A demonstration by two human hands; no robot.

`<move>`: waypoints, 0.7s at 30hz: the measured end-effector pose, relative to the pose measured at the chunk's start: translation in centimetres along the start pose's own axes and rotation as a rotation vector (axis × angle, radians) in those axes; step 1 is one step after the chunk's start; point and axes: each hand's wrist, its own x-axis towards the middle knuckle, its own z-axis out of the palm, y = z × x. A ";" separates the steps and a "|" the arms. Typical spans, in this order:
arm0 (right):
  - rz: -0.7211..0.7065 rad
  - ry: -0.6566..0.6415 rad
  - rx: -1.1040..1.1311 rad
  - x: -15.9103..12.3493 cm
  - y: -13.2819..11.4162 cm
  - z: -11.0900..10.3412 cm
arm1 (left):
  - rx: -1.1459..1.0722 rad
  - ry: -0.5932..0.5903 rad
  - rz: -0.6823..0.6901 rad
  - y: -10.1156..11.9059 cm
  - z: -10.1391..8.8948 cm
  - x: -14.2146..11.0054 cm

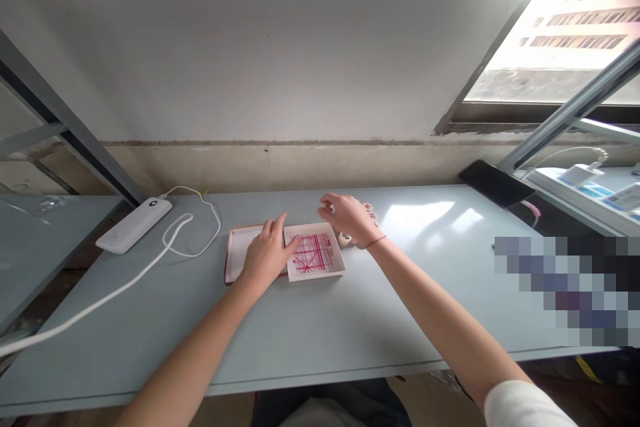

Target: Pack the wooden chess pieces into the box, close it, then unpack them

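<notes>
Box halves lie apart just under your left hand (265, 253), so the opening looks done. Beneath its thumb is the shallow white square box (317, 275) with magenta lines drawn across its floor; under and beyond its fingers, on the outer side, is the white tray with a reddish-brown rim (240, 257). That hand is spread, thumb held away from the fingers; whether it presses on the box, you cannot tell from here.

Your right hand (347, 217) hangs over the far right corner of the box, fingers curled in toward the thumb. Whether a small piece is pinched there cannot be told. Just behind and below it, on the grey-blue counter (350, 333), sit round pale discs with dark characters (345, 239), partly hidden by your wrist.

As far as shows, the discs are out: none can be seen in either half, though your left hand covers part of both. Judged from this, the discs sit loose beside the right hand, not yet in the box, and the halves remain unjoined.
</notes>
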 end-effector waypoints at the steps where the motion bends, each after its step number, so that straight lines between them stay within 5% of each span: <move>1: -0.056 0.031 0.166 -0.9 -0.4 0.1 | -0.042 0.040 0.056 0.0 0.1 0.0; 5: -0.140 -0.001 0.680 -3.8 -1.8 1.3 | -0.257 0.053 0.290 0.2 0.6 0.1; 10: -0.105 -0.005 0.938 -4.5 -1.7 2.5 | -0.317 0.067 0.311 0.3 0.8 0.2; 16: -0.022 0.044 0.912 -4.3 -0.4 3.0 | -0.199 0.106 0.260 -0.6 1.4 1.2; 21: -0.144 0.068 0.722 -4.8 -1.0 3.4 | 0.039 0.094 0.164 -0.6 1.8 1.4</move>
